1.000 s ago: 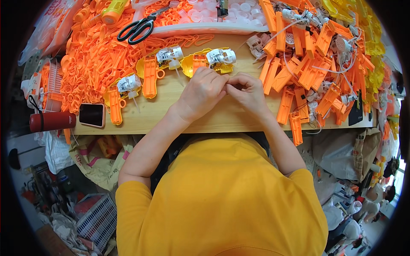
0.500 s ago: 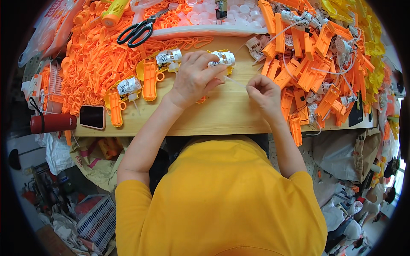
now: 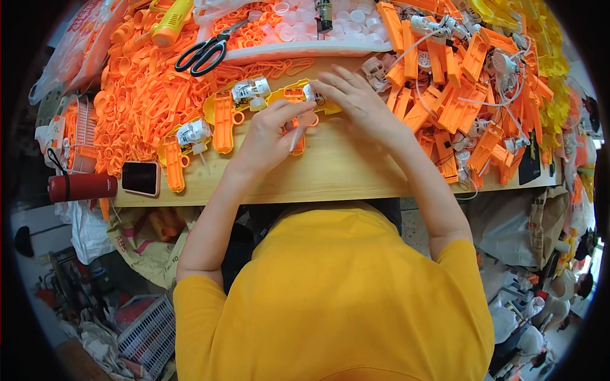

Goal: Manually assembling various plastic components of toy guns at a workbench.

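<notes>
While the left hand curls by a slim pale tube, its grip unclear, the right hand spreads open over a white cylinder, contact uncertain, beside a hollow orange handle on the smooth wooden table.

Pale wood-grained worktable, greyish floor beneath; bright white light along the far right edge

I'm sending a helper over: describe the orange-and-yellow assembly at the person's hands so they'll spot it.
On the wood-coloured table, three orange-and-yellow assemblies lie in a slanting row. Take the rightmost assembly: unlike its neighbours, it is partly covered by the left hand and right hand.
</notes>
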The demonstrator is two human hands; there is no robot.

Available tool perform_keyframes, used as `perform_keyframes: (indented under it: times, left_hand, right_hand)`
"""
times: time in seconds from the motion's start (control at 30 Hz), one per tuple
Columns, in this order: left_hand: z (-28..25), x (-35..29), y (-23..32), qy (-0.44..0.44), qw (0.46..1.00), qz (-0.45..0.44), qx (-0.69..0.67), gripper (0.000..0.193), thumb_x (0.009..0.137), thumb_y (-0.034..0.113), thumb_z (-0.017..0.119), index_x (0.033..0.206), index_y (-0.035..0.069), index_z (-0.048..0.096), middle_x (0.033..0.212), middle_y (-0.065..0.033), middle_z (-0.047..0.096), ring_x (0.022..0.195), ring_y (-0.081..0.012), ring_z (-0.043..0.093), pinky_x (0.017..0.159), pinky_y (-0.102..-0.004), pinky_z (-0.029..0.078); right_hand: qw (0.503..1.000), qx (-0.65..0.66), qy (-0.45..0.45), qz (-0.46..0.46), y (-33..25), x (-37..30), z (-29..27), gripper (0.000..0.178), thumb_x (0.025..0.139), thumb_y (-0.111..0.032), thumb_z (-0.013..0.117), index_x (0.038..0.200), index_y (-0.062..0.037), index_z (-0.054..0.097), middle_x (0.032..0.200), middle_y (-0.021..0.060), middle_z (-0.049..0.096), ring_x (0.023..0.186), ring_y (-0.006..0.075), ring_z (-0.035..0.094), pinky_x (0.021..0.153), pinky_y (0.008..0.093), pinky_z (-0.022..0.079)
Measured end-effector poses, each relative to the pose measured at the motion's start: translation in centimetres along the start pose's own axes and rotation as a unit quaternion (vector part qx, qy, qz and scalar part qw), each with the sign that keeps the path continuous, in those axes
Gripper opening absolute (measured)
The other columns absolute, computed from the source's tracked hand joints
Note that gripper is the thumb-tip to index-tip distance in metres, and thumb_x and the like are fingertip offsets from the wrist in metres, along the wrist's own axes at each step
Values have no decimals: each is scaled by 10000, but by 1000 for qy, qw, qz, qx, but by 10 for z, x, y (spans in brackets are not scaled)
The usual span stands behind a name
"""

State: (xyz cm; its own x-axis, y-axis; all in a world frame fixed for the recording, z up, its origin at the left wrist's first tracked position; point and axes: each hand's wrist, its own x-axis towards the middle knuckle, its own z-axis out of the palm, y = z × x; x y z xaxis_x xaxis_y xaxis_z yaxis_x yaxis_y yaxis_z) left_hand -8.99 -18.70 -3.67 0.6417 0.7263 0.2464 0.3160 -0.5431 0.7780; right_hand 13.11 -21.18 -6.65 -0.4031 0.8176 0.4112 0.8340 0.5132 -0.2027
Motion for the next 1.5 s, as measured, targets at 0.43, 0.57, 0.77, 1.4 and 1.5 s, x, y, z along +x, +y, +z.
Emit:
perform_keyframes:
  times: [0.43,0.57,0.77,1.4,1.5]
  left_hand:
    - [-5,-5,-17,5,967,-145,-211,299,847,85,657,1139,31,627,887,33,621,656,-3,507,562,-167,418]
    - [-6,-1,-19,-17,948,-160,-273,281,865,95,648,1132,11,618,906,7,637,746,-20,561,644,-176,462]
    - [-17,13,-5,-76,914,-191,-350,269,866,65,635,1117,-28,611,938,-51,665,855,-85,630,737,-215,510]
    - [19,31,-3,2,980,187,71,191,741,55,683,926,93,653,838,-95,643,786,-294,629,672,-367,509]
    - [18,31,0,-5,976,197,96,179,739,46,677,909,100,654,836,-88,637,791,-288,629,674,-369,513]
  right_hand:
    - [990,111,-84,12,-7,-5,-20,667,662,69,666,1275,-138,505,1247,144,519,1117,328,533,927,390,464]
    - [986,144,-84,21,-3,-7,-18,626,651,86,661,1230,-114,529,1251,144,520,1112,329,545,902,381,491]
    - [982,176,-71,26,1,-4,-18,605,637,125,616,1196,-96,545,1236,144,533,1098,336,559,876,367,511]
    - [962,260,-80,18,9,0,-17,534,658,137,594,1162,-31,540,1202,126,536,1091,310,545,855,348,492]
    - [953,288,-89,38,8,0,-17,532,657,136,600,1158,-35,545,1193,129,540,1097,314,539,872,352,486]
